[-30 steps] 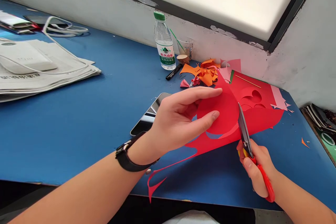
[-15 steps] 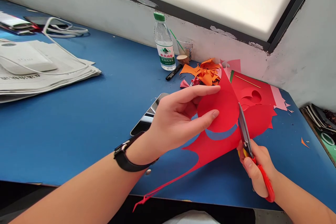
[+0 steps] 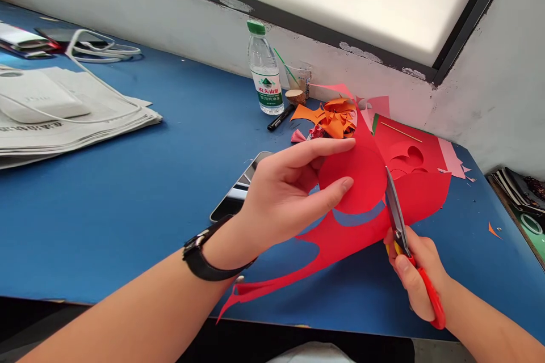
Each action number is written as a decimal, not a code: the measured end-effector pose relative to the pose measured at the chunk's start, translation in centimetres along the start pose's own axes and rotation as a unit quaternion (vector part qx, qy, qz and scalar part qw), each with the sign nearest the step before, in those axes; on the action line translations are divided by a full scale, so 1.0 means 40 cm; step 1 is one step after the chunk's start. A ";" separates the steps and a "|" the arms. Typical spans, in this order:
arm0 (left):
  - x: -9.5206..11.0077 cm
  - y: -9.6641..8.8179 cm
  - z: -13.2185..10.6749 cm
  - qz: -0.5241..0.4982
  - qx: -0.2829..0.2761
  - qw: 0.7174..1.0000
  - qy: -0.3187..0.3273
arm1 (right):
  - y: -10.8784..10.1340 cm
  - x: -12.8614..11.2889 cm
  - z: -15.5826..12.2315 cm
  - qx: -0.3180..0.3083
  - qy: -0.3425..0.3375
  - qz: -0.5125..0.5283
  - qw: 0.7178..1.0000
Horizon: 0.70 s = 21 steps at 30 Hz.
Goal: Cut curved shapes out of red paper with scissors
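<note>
red paper (image 3: 361, 181) pinched in my left hand (image 3: 289, 193); my right hand (image 3: 415, 278) is closed round the scissors (image 3: 395, 218), blades in the sheet. beyond my left fingertips, a clear cup (image 3: 303, 80) holds a green straw (image 3: 283, 63), with a water bottle (image 3: 264, 76) and orange scraps (image 3: 336, 116) beside it.

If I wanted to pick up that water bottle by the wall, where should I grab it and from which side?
Probably around the water bottle at its label, coming from the front left. It stands upright and its round body suits a wrap-around grip; the wall is close behind it, and the plastic cup and black marker crowd its right side.
</note>
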<state>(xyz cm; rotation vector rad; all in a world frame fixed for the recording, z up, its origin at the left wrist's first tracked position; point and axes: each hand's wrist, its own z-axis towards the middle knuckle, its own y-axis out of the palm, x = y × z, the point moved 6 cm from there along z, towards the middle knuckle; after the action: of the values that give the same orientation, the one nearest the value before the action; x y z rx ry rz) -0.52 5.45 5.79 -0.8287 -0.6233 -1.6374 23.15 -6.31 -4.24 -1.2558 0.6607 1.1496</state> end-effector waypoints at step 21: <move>0.001 0.011 0.005 -0.022 -0.013 0.999 -0.021 | 0.001 0.005 0.011 -0.016 0.000 -0.009 1.000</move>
<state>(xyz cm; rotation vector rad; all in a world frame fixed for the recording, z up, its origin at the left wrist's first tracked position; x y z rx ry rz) -0.07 5.49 5.95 -0.8764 -0.6557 -1.6748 23.09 -5.84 -4.30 -1.2861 0.6323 1.1501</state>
